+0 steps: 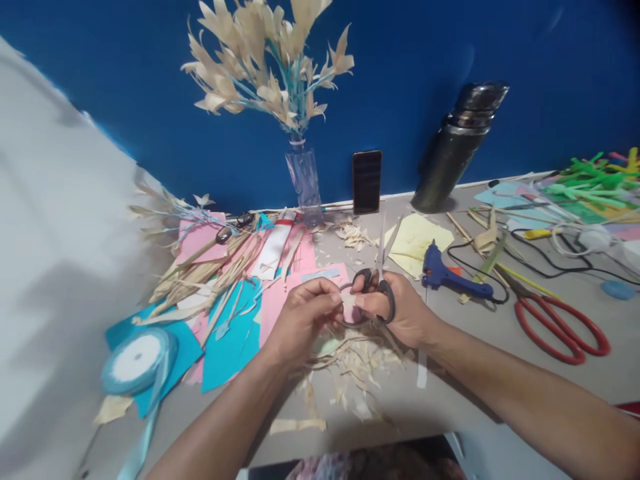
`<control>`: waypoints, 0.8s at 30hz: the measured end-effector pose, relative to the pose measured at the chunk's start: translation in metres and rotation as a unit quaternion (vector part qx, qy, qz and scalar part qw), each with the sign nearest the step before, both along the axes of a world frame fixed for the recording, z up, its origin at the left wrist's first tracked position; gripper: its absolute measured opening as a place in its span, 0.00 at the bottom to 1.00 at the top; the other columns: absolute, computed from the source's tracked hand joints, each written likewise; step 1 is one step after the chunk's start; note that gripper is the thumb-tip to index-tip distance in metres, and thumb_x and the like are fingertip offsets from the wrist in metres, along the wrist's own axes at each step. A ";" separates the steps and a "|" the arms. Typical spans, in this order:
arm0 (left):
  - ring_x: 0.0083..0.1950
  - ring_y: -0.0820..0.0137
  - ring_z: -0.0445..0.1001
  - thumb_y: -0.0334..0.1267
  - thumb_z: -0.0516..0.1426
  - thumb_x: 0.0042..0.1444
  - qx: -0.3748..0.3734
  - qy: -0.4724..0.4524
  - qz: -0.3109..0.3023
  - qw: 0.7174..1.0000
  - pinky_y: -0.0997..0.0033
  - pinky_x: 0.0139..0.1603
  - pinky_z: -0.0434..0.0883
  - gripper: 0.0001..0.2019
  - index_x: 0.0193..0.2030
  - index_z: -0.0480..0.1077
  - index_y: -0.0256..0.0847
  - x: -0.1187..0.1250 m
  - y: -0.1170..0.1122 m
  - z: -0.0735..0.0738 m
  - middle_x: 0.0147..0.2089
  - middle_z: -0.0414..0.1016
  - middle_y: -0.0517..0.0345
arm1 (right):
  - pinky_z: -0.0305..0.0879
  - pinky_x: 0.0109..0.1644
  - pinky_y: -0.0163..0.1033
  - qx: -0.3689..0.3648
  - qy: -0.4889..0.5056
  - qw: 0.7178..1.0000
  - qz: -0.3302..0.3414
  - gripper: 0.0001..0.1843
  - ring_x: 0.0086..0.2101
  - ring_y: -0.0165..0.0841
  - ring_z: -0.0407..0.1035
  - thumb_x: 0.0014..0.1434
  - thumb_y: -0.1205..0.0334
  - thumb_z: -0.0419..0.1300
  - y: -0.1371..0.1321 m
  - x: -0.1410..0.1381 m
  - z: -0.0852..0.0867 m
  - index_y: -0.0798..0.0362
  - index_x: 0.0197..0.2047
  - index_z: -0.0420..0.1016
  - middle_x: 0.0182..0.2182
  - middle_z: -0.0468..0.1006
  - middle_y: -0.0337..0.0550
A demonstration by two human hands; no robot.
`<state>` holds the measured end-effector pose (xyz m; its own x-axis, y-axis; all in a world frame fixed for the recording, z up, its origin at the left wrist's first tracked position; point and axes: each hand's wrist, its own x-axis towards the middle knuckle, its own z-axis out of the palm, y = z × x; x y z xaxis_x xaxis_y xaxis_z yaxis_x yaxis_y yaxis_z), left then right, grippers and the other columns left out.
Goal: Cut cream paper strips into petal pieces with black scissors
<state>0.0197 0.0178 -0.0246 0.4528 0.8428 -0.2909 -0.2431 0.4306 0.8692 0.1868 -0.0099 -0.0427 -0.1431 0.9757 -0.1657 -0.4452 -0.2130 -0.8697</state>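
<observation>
My left hand [306, 315] is closed, its thumb and finger pinching a small pale strip, likely dried husk [349, 305]. My right hand [406, 308] is wrapped around black-handled scissors [387, 300], whose blades point up and away from me. The thumb of that hand also meets the pale strip, so both hands touch it. Just below the fingertips is a round dark-rimmed thing [354, 317], partly hidden, whose kind I cannot tell. Husk scraps [363, 373] lie scattered on the table beneath my hands.
At left are a teal ribbon roll [157, 353], blue paper [233, 353] and dried husks [200, 277]. Husk flowers stand in a plastic bottle [306, 183] behind, near a phone [367, 183] and flask [453, 153]. A blue glue gun [453, 277] and red-handled scissors [560, 327] lie right.
</observation>
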 end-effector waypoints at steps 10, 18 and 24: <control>0.23 0.76 0.68 0.37 0.65 0.46 0.012 0.007 0.007 1.000 0.77 0.26 0.65 0.09 0.26 0.70 0.36 0.004 -0.004 0.001 0.21 0.70 0.60 | 0.69 0.31 0.36 0.017 -0.016 1.000 -0.005 0.14 0.22 0.28 0.68 0.45 0.63 0.71 0.002 0.000 -0.005 0.54 0.35 0.72 0.23 0.73 0.34; 0.24 0.73 0.70 0.38 0.63 0.47 0.001 0.017 -0.037 0.999 0.75 0.28 0.65 0.08 0.28 0.70 0.38 0.000 -0.001 0.001 0.22 0.71 0.60 | 0.69 0.29 0.35 0.003 -0.040 0.999 0.031 0.14 0.23 0.30 0.71 0.44 0.62 0.70 0.000 0.003 0.003 0.55 0.33 0.72 0.23 0.75 0.36; 0.24 0.75 0.68 0.35 0.64 0.46 0.037 0.063 -0.087 0.994 0.76 0.29 0.62 0.06 0.25 0.71 0.38 -0.003 -0.001 0.000 0.22 0.72 0.61 | 0.66 0.29 0.33 0.020 -0.082 0.994 0.067 0.12 0.24 0.29 0.70 0.43 0.66 0.67 0.002 0.012 0.008 0.56 0.34 0.75 0.24 0.76 0.36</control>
